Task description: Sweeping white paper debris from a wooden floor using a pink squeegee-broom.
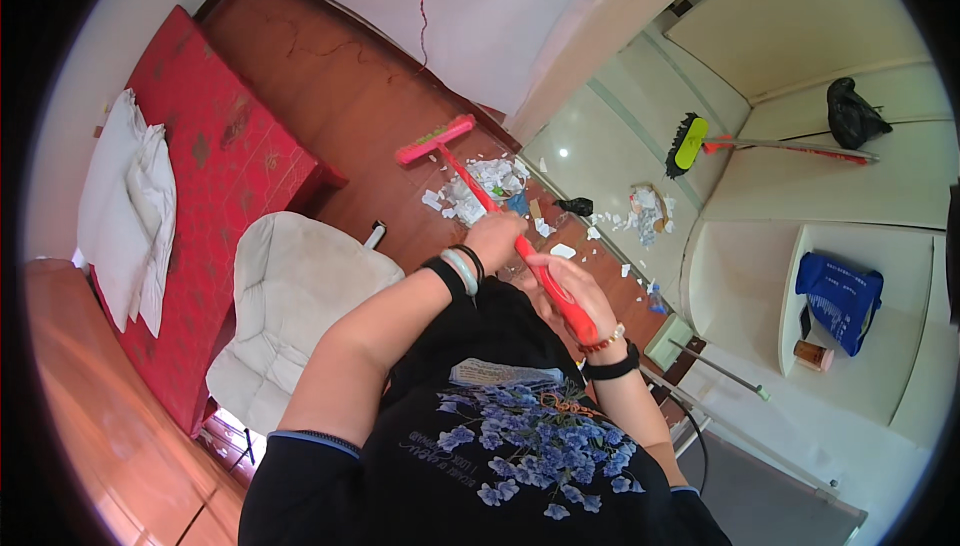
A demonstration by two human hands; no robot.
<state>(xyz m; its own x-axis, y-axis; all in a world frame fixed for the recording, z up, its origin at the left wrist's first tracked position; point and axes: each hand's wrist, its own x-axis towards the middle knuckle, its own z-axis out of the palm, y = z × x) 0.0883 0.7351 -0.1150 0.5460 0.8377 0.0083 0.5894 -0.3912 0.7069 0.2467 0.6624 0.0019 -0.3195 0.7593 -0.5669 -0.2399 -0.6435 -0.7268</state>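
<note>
My left hand [496, 240] is closed around the red handle of a broom [472, 184], partway along it. My right hand [574, 292] is at the upper end of the same handle, its palm against it; how far its fingers wrap around is partly hidden. The broom's pink head with green bristles lies over the brown floor, on the far side of a pile of torn white paper scraps [491, 178]. A blue piece and a brown piece lie at the pile's edge. More scraps trail to the right along the floor strip, near a black plastic bag [576, 206].
A beige padded chair [300, 306] stands at the left, beside a red-covered bed [217, 148] with a white pillow. At the right, a second broom [688, 145] leans near another litter heap [649, 212]. White shelves [742, 276] hold a blue bag [838, 298].
</note>
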